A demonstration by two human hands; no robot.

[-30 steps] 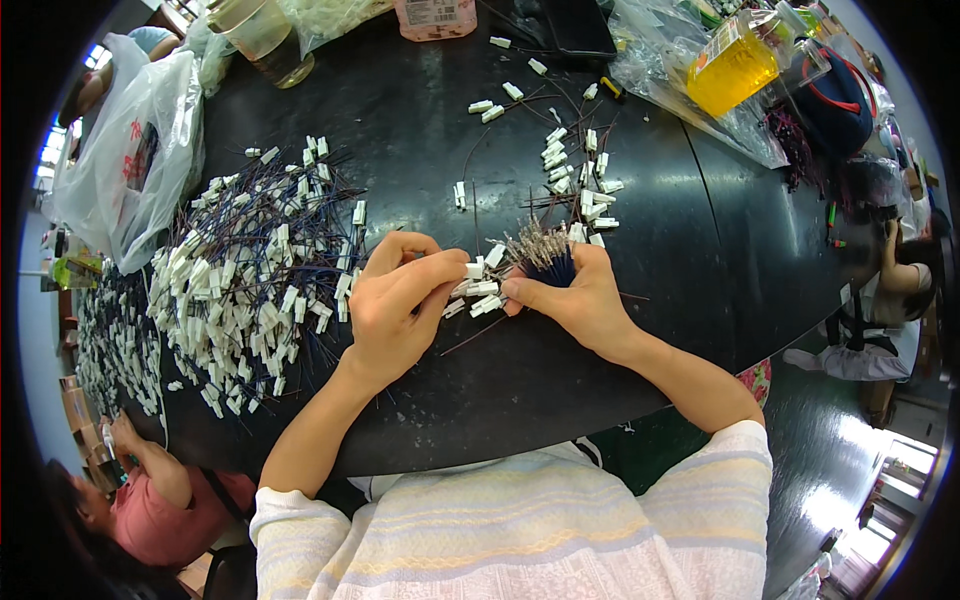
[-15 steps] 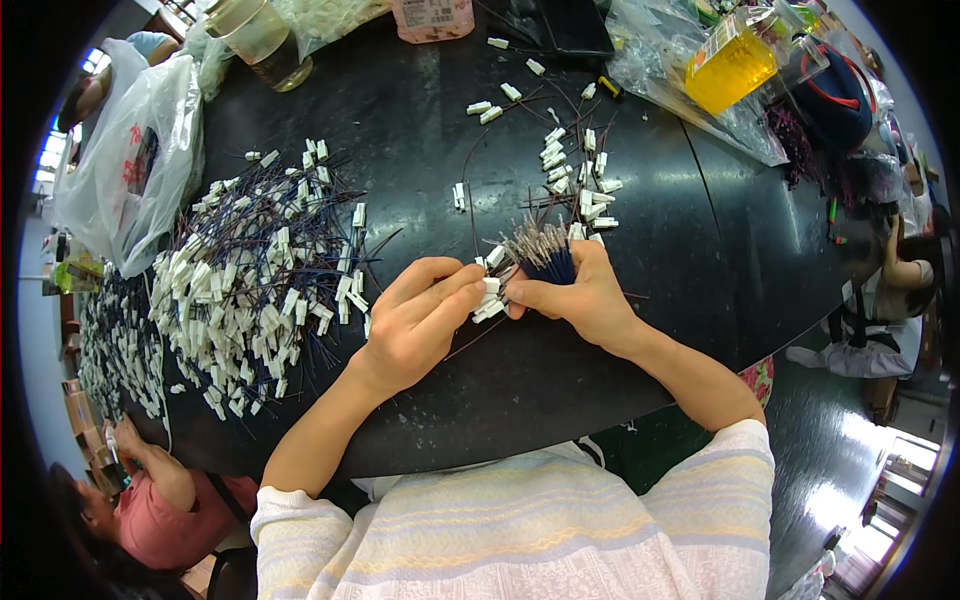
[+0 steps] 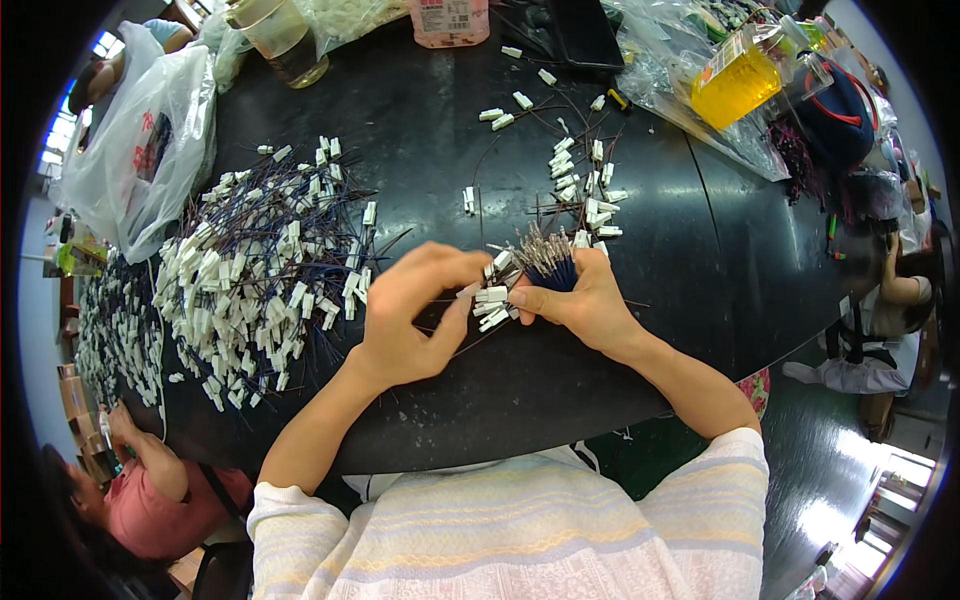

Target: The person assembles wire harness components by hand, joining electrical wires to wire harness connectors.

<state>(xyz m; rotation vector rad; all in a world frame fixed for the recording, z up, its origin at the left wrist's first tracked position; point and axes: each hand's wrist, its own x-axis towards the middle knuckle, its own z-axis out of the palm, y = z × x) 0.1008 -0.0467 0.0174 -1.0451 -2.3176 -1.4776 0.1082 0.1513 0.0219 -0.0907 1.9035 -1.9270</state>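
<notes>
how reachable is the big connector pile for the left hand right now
Probably yes: the pile of white connectors lies just left of the left hand, and nothing bulky stands between them.

The person (image 3: 500, 530) wears a fisheye head camera facing down across the worktop (image 3: 420, 130), left hand (image 3: 402, 308) and right hand (image 3: 592, 305) close below.

Free tabletop (image 3: 690, 250) right of right hand (image 3: 588, 305); left, connector heap (image 3: 235, 280) blocks; ahead, loose connectors (image 3: 562, 157) obstruct.

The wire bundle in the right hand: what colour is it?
The wire bundle is dark blue, best seen in the head view.
</notes>
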